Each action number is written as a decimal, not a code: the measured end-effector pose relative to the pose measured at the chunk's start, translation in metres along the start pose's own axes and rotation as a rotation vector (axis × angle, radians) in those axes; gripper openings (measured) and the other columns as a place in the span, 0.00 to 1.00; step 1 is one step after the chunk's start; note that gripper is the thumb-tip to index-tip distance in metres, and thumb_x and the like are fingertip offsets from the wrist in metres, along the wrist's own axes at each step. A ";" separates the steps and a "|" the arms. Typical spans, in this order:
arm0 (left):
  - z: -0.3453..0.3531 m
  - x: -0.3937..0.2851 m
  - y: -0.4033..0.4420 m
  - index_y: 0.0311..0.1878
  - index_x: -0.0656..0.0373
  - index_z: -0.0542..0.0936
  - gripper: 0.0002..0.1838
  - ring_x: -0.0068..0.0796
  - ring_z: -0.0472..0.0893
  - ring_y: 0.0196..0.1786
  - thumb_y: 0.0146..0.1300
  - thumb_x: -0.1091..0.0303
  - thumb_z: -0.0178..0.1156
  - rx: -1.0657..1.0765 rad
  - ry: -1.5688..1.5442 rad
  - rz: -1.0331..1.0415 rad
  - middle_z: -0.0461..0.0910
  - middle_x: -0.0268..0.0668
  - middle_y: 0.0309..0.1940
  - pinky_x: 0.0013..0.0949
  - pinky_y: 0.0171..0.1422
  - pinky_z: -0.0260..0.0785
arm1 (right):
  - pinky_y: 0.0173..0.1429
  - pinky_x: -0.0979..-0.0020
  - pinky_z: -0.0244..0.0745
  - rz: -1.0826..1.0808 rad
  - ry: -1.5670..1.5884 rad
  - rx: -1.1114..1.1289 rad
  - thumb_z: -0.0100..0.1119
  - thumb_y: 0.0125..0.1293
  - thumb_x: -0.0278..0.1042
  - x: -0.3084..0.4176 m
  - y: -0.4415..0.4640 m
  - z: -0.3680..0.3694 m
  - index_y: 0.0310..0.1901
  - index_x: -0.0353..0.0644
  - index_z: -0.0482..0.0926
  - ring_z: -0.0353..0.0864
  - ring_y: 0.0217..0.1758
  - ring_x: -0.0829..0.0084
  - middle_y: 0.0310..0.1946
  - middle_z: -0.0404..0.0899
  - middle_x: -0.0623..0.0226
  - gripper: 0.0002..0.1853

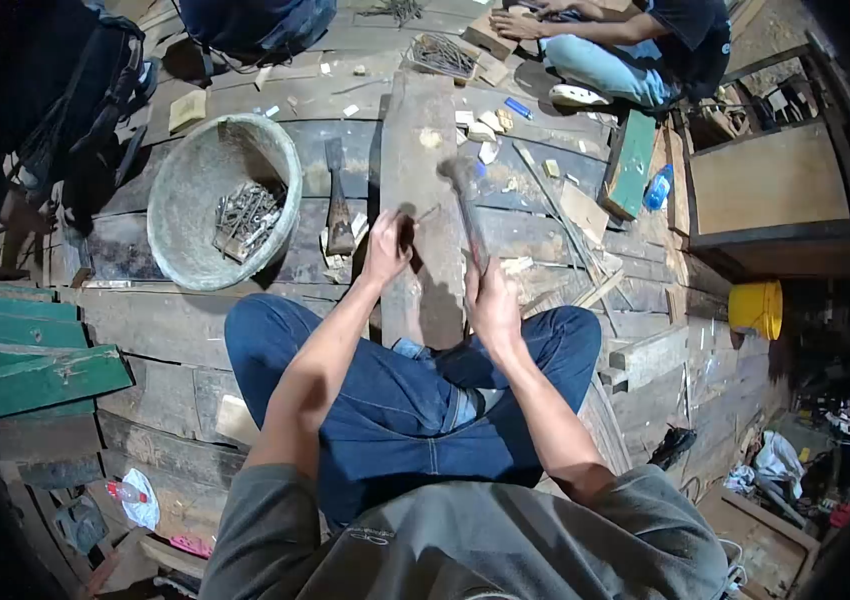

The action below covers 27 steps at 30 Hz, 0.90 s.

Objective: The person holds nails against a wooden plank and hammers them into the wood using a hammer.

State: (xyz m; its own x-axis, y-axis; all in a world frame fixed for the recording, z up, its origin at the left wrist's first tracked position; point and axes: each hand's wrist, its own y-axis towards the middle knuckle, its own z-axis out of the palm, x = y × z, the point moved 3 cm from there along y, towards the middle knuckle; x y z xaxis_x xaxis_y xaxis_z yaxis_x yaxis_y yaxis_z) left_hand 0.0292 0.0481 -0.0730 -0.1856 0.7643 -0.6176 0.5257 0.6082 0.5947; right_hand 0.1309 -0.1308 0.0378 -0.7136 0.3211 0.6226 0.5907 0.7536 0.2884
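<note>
Hammer [473,222] and board [407,135] are what I see at the middle of it all, the tool raised by its handle over the right edge of the long plank, its head pointing away from the seated person. The right hand [495,305] is wrapped firmly round the handle's near end. The board lies lengthwise in front, its near end reaching in between the bent knees.

Over the board's left side sits the left hand [384,247], fingers curled inward. A thin piece [430,213], perhaps a nail, shows just beside its fingertips; from where I stand it is too small to tell whether the fingers pinch it.

Left of the board lies a chisel-like tool [341,225], blade pointing away, and beyond that a big tub [173,205] with metal bits [250,222] in it. At the board's far end is a tray [473,68] of nails. Wood scraps [481,132] litter the floor to the right, near a blue lighter [518,107] and a green block [630,165].

Farther out, another person [605,65] sits at the upper right, both hands low over wood. A yellow bucket [757,310] is at the far right, and green planks [40,375] are stacked at the left.
</note>
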 end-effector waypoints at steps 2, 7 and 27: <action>0.000 -0.003 0.006 0.43 0.73 0.79 0.14 0.61 0.78 0.47 0.50 0.83 0.58 0.099 -0.043 -0.131 0.80 0.58 0.41 0.50 0.54 0.72 | 0.35 0.43 0.73 0.216 -0.069 0.242 0.54 0.73 0.37 -0.008 -0.010 0.006 0.48 0.28 0.73 0.80 0.32 0.34 0.24 0.78 0.36 0.16; 0.003 -0.001 0.000 0.45 0.75 0.79 0.15 0.62 0.78 0.50 0.51 0.84 0.58 0.044 -0.018 -0.058 0.81 0.58 0.44 0.50 0.57 0.72 | 0.34 0.45 0.73 0.148 -0.032 0.129 0.56 0.72 0.37 0.010 -0.001 -0.013 0.40 0.30 0.75 0.80 0.32 0.35 0.28 0.78 0.37 0.14; 0.002 0.004 -0.002 0.47 0.75 0.76 0.20 0.65 0.75 0.53 0.45 0.84 0.59 -0.085 -0.056 0.085 0.76 0.64 0.49 0.53 0.57 0.70 | 0.34 0.45 0.74 0.295 0.016 0.272 0.51 0.77 0.44 0.016 -0.005 0.005 0.46 0.28 0.78 0.82 0.31 0.36 0.23 0.77 0.35 0.21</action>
State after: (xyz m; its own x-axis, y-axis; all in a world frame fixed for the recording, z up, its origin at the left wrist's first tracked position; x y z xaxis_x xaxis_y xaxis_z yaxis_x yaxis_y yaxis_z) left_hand 0.0296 0.0496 -0.0777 -0.0959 0.8022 -0.5893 0.4652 0.5595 0.6859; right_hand 0.1147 -0.1261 0.0428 -0.5211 0.5392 0.6616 0.6464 0.7555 -0.1066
